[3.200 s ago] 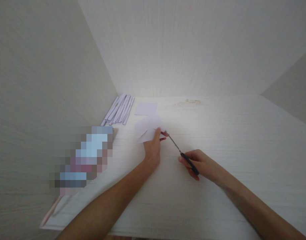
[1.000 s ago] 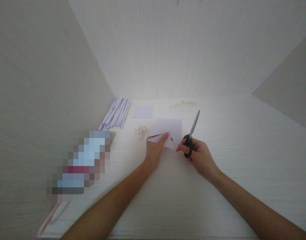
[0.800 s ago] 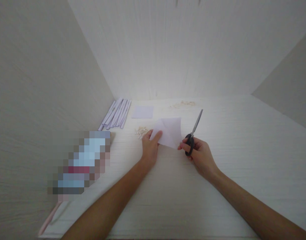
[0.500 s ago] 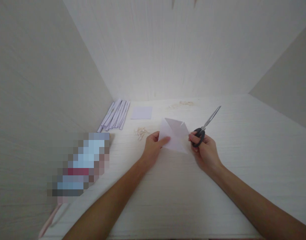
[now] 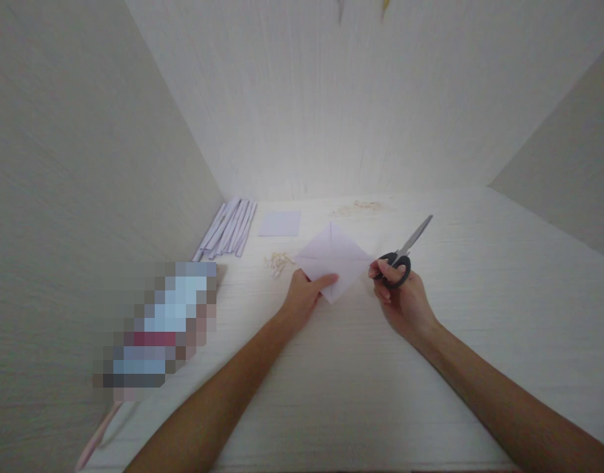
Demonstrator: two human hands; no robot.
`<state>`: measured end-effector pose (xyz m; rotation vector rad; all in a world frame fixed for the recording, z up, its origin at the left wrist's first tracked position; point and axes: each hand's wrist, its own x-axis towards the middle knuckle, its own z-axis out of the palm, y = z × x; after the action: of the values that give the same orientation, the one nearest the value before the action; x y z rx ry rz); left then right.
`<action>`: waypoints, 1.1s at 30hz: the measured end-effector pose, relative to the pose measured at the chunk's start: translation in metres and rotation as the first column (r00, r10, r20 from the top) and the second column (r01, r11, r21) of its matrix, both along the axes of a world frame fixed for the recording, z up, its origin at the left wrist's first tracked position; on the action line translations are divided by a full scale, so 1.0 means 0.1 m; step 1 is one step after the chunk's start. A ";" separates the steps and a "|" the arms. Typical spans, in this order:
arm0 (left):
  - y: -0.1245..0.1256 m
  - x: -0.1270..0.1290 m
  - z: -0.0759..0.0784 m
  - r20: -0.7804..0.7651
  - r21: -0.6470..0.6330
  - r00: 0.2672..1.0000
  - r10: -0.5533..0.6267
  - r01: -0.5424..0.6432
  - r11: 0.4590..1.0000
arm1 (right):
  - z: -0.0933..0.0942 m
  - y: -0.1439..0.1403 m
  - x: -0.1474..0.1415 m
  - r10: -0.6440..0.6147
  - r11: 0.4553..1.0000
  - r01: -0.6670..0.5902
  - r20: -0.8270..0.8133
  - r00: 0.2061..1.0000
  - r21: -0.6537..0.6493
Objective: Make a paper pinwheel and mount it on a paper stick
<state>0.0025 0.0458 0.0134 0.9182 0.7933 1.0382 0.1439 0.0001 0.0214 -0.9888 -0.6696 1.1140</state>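
Observation:
A square sheet of white paper (image 5: 334, 253), creased across its middle both ways, is turned corner-up between my hands. My left hand (image 5: 304, 295) grips its lower left edge, thumb on top and fingers underneath. Black-handled scissors (image 5: 397, 266) rest in my right hand (image 5: 403, 289), with their blades pointing up and to the right, away from the paper. The fingertips of that hand are at the sheet's right corner; whether they pinch it, I cannot tell.
Several rolled paper tubes (image 5: 230, 226) lie at the back left, beside a flat paper square (image 5: 280, 223). A small pile of pale thin pieces (image 5: 279, 263) sits left of the sheet, and more scraps (image 5: 363, 207) lie near the back wall. A blurred-out object (image 5: 163, 322) is at the left.
The paper, folded over and tilted before, is now spread out as a flat diamond. My left thumb still presses on it. The scissors have shifted slightly in my right hand.

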 end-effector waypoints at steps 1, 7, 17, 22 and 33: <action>0.00 0.00 0.01 0.004 -0.005 1.000 -0.003 0.003 1.000 | 0.00 0.00 0.00 0.001 1.000 -0.001 0.007 1.000 -0.004; -0.01 0.01 0.03 0.008 -0.039 0.999 -0.053 0.054 0.998 | -0.02 0.01 0.01 -0.007 1.000 0.008 0.028 1.000 -0.024; -0.01 -0.03 0.06 0.067 -0.082 0.990 -0.123 0.128 0.988 | -0.01 0.03 0.04 0.014 0.998 -0.019 -0.094 0.995 -0.054; -0.02 -0.02 0.04 0.054 -0.096 0.985 -0.164 0.169 0.981 | -0.03 0.04 0.04 0.069 0.996 -0.072 -0.060 0.996 -0.047; -0.01 -0.01 -0.03 -0.092 0.013 0.977 -0.192 0.194 0.981 | -0.01 0.03 -0.03 -0.074 0.995 0.076 0.037 0.997 -0.062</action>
<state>0.0013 0.0447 0.0099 1.0460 0.7521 0.8415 0.1414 0.0031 0.0208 -1.0811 -0.6235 1.0590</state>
